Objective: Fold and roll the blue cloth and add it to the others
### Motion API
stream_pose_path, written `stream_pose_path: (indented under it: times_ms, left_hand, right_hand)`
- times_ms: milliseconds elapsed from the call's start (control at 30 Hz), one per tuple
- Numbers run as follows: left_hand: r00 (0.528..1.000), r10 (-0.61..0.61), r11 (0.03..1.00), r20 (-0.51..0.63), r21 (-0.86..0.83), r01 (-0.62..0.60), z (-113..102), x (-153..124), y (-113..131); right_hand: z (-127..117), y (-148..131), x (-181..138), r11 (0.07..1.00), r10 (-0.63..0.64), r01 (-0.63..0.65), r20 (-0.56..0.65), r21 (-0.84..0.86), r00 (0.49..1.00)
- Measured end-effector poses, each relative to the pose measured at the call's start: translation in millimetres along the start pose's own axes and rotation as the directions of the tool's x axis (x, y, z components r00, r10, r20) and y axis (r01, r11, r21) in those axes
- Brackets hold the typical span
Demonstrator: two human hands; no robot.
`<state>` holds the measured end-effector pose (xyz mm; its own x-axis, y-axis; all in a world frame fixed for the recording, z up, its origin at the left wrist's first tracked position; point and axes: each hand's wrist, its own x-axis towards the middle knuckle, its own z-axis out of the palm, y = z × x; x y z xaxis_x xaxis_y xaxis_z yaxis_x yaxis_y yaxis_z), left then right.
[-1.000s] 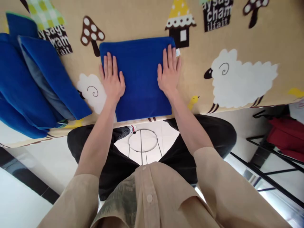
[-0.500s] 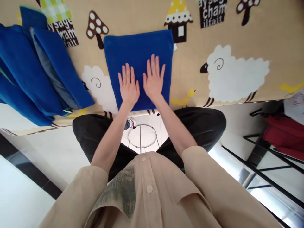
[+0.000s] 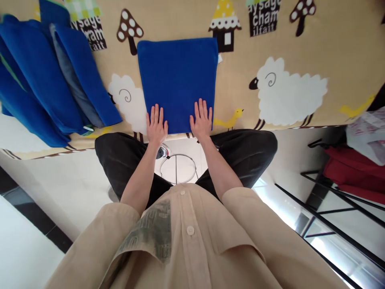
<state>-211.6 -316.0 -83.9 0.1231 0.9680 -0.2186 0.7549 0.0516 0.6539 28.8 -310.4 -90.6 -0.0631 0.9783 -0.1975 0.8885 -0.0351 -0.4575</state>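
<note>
A folded blue cloth (image 3: pixel 177 76) lies flat and square on a tan tablecloth (image 3: pixel 300 48) printed with sheep, mushrooms and houses. My left hand (image 3: pixel 157 125) rests palm down on the cloth's near left corner, fingers straight and slightly apart. At the near right corner lies my right hand (image 3: pixel 201 120), also flat with fingers spread. Both hands press at the cloth's near edge, close to the table's front edge. Neither hand holds anything.
A pile of folded blue cloths (image 3: pixel 45 84) lies at the left of the table, overlapping each other. Below the table edge are my dark trousers (image 3: pixel 126 160) and a metal stool ring (image 3: pixel 177 168). A red bag (image 3: pixel 357 176) on a black rack stands at the right.
My hands slid from the cloth's far outer corners to its middle, then down to its near edge. The cloth stayed flat in place.
</note>
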Motion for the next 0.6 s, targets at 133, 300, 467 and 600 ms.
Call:
stream_pose_path:
  times_ms: [133,300,467,600]
  left_hand:
    - [0.991,-0.078,0.996,-0.105,0.045,0.084,-14,-31,-26]
    - [0.92,-0.257,0.965,-0.297,-0.034,0.259,-25,-50,-41]
    - [0.829,-0.498,0.865,-0.253,-0.216,0.453,-29,-40,-36]
    - [0.803,-0.585,0.802,-0.116,-0.235,0.55,-33,-31,-29]
  right_hand:
    - [-15,37,-22,0.982,0.191,-0.189,-0.128,0.026,0.973]
    - [-26,41,-32,0.86,0.502,-0.445,-0.255,0.251,0.826]
    - [-27,18,-29,0.699,0.689,-0.545,-0.234,0.463,0.686]
    - [-31,10,-32,0.628,0.721,-0.587,-0.098,0.511,0.686]
